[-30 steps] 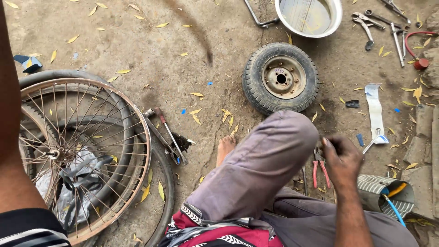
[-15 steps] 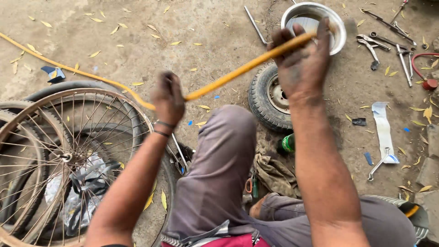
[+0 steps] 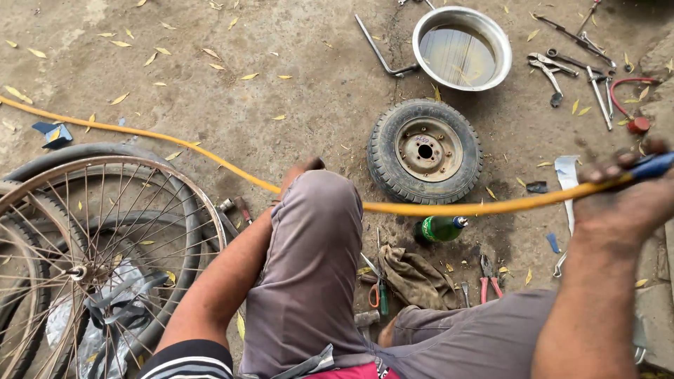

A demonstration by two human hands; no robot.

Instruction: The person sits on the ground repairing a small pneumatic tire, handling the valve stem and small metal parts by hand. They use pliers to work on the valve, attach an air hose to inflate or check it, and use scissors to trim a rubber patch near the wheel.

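Long yellow rubber hose (image 3: 210, 158) stretched taut across dirt ground, over raised knee, from far left to right hand (image 3: 625, 203). Right fingers curled tight round blue-tipped hose end. Left hand (image 3: 302, 168) mostly hidden behind knee; finger state cannot tell. Hose not yet joined to spoked bicycle wheel (image 3: 105, 238); wheel tyre untouched. Green plastic bottle (image 3: 439, 228) lies under hose. Small blue box (image 3: 55, 132) far left.

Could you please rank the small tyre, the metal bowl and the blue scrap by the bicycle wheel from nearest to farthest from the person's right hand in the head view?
From the right hand, which grips the yellow hose:
1. Small tyre, lying flat just left of the hand.
2. Metal bowl, farther up, holding water.
3. Blue scrap, far left, above the bicycle wheel.
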